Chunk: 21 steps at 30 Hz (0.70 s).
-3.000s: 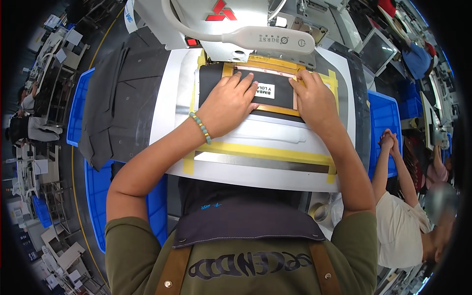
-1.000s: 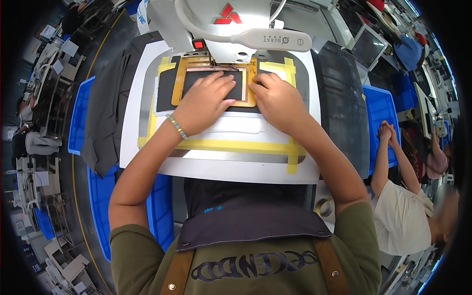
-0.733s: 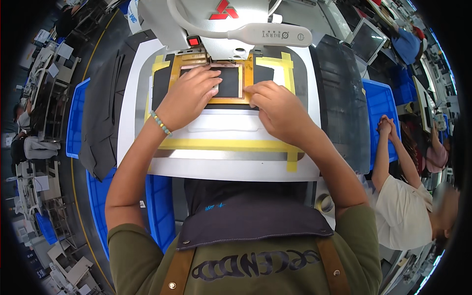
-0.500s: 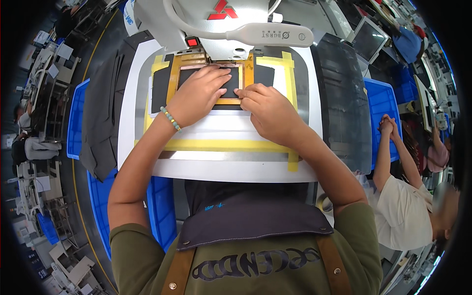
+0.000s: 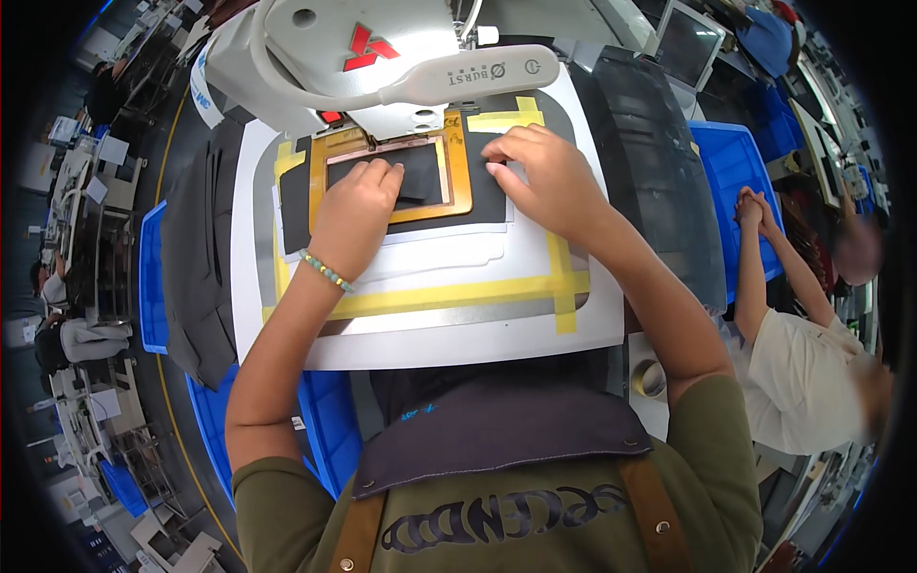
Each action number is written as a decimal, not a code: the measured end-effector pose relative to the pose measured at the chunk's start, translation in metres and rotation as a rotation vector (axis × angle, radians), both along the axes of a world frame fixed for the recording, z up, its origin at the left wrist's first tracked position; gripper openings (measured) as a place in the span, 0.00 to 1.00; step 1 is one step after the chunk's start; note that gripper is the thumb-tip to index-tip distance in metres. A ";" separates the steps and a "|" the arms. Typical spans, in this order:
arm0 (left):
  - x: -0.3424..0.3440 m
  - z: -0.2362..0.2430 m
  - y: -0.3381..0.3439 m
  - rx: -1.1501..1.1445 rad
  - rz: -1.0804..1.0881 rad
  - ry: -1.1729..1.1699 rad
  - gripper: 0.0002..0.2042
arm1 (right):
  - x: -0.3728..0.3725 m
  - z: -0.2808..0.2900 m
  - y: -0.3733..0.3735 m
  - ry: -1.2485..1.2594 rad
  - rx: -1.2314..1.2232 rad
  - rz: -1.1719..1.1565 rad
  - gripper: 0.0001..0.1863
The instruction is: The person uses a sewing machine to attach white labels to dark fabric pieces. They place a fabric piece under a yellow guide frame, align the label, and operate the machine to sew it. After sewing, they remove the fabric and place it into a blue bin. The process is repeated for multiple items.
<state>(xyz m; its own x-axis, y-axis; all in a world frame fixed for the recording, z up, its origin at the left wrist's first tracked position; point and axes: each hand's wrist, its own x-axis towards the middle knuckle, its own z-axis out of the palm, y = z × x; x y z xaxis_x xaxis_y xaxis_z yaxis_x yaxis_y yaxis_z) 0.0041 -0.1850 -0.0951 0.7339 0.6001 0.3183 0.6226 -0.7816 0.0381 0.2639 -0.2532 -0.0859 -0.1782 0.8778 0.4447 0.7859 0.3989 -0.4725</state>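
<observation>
A rectangular amber frame (image 5: 458, 181) with a pale inner border lies over dark fabric (image 5: 489, 196) under a white sewing machine head (image 5: 392, 67). A darker piece of fabric (image 5: 415, 180) shows inside the frame's opening. My left hand (image 5: 358, 215), a beaded bracelet on its wrist, rests over the frame's lower left part. Its bent fingers reach onto the fabric in the opening, and their undersides are hidden. My right hand (image 5: 549, 181) is to the right of the frame, by the fabric's right edge. Its thumb and fingers are apart with nothing visible between them.
Yellow tape (image 5: 439, 298) marks the white work surface (image 5: 458, 349). Dark cloth pieces (image 5: 196, 248) hang at its left. Blue bins (image 5: 330, 430) stand below left and a blue bin (image 5: 721, 167) at right. A tape roll (image 5: 650, 377) lies near my right elbow. Another person (image 5: 802, 372) sits at right.
My right hand has left the frame's right edge and moved right and up, its fingers parting. My left hand has drawn back slightly, its fingers more bent. The whole view has shifted and tilted.
</observation>
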 end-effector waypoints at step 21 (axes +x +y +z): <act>-0.013 -0.010 0.021 -0.255 -0.098 -0.280 0.15 | -0.050 -0.033 0.078 0.106 -0.111 -0.008 0.04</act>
